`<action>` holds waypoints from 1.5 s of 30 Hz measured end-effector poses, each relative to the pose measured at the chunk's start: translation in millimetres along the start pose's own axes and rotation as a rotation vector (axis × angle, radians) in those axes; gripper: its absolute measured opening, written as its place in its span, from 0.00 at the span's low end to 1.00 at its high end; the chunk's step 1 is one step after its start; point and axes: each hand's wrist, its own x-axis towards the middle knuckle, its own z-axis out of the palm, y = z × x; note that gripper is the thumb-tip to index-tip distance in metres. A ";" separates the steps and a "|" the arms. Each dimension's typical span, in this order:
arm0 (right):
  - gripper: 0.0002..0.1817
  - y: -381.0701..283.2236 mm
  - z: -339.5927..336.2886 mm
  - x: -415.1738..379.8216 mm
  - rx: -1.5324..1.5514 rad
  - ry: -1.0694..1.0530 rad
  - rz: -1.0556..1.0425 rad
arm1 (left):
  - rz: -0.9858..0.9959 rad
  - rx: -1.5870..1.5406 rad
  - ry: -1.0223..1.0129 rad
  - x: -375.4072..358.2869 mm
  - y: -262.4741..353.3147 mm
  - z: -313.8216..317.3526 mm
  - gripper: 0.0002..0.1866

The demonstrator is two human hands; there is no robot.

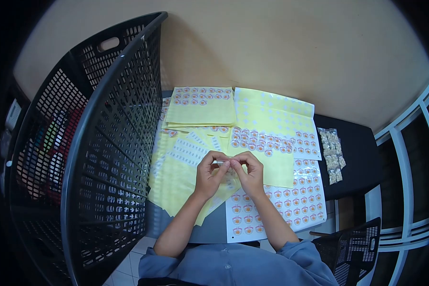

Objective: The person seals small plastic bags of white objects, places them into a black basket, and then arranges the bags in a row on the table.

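My left hand (pixel 210 175) and my right hand (pixel 250 175) meet in front of me over the table, thumbs and fingertips pinched together. Between them is what looks like a small clear plastic bag (pixel 230 180), largely covered by my fingers. Yellow backing sheets (pixel 277 171) with round pink-and-orange stickers lie beneath and around both hands. White strips with small printed marks (pixel 188 151) rest on the yellow paper just beyond my left hand. Close to my right forearm is a white sheet of round stickers (pixel 291 206).
A tall black perforated basket (pixel 117 124) stands along the left side. At the back is a stack of yellow sticker sheets (pixel 202 112) against the wall. Several small clear packs with pale contents (pixel 332 155) sit on the black surface (pixel 360 157) at right. A black chair (pixel 355 250) is at lower right.
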 end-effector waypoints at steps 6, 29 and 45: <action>0.02 1.4 2.9 -1.1 -0.021 -0.009 -0.015 | 0.076 0.133 0.018 3.2 -1.6 -5.9 0.04; 0.03 -6.5 2.6 -1.3 -0.101 0.086 -0.073 | 0.119 0.054 0.054 5.2 -1.4 -8.9 0.04; 0.02 -8.6 3.7 -3.3 -0.112 0.018 -0.093 | 0.119 0.165 -0.025 1.2 7.5 -1.6 0.04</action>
